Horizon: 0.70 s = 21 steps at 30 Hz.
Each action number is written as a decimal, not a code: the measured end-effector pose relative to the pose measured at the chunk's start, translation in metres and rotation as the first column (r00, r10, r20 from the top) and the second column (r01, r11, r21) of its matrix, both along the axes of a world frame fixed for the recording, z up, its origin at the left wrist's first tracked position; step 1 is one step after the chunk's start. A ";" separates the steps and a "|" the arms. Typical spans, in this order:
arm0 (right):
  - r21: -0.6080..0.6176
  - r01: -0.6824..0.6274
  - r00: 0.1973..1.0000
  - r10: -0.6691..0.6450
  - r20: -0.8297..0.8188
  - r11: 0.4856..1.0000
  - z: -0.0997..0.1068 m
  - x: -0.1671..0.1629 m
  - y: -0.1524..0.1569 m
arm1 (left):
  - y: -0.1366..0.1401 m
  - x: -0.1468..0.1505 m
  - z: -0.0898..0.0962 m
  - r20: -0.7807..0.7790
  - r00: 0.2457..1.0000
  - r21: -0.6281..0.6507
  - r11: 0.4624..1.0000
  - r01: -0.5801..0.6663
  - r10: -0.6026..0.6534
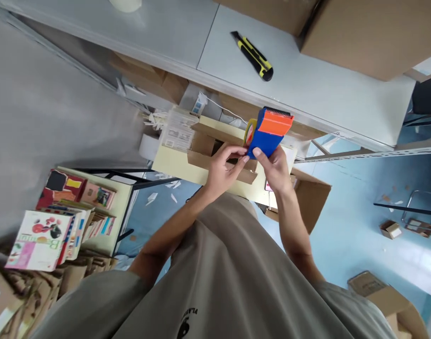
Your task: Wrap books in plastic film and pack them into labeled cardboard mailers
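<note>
A blue tape dispenser point(266, 142) with an orange guard and a dark toothed edge is held up in front of me. My right hand point(276, 172) wraps its lower right part, thumb pressed on the blue face. A yellow-edged tape roll point(249, 132) shows on the dispenser's left side. The thumb and fingers of my left hand point(225, 168) are drawn together at the dispenser's lower left corner, just below the roll. Whether they also pinch a tape end is too small to tell. Beneath my hands lies an open cardboard box point(201, 161), partly hidden by them.
A black and yellow utility knife point(253, 56) lies on the grey shelf point(166, 33). Large cardboard boxes point(370, 37) stand at the upper right. Books point(42, 240) are stacked at left. An open carton point(312, 195) sits right of the cream table point(178, 165).
</note>
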State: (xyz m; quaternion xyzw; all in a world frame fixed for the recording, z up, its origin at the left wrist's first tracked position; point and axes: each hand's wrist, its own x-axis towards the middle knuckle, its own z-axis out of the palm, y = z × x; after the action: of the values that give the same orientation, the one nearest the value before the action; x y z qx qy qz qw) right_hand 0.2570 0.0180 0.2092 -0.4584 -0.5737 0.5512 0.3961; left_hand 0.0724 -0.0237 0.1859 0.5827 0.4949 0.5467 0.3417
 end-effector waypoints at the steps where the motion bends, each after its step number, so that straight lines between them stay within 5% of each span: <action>1: -0.029 0.007 1.000 -0.008 -0.014 1.000 0.001 -0.011 -0.008 | -0.006 -0.007 0.001 0.001 1.000 0.000 1.000 -0.003 0.003; 9: -0.036 0.043 0.989 -0.038 0.143 0.998 0.008 -0.054 -0.036 | -0.030 -0.084 0.016 -0.096 0.985 -0.070 0.988 0.140 -0.146; 15: 0.001 -0.146 0.914 0.134 0.382 0.989 0.035 -0.057 -0.039 | -0.005 -0.161 0.032 0.168 0.975 -0.240 0.953 0.186 -0.148; 21: -0.065 -0.320 0.797 0.305 0.521 0.945 0.062 -0.081 -0.034 | 0.016 -0.192 0.024 0.324 0.904 -0.250 0.896 0.366 -0.279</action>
State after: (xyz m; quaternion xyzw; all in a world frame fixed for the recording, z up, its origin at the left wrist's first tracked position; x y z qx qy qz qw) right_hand 0.1757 -0.0158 0.2712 -0.4849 -0.7346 0.4553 0.1342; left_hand -0.1193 -0.0077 0.2099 0.5142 0.4154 0.4756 0.5805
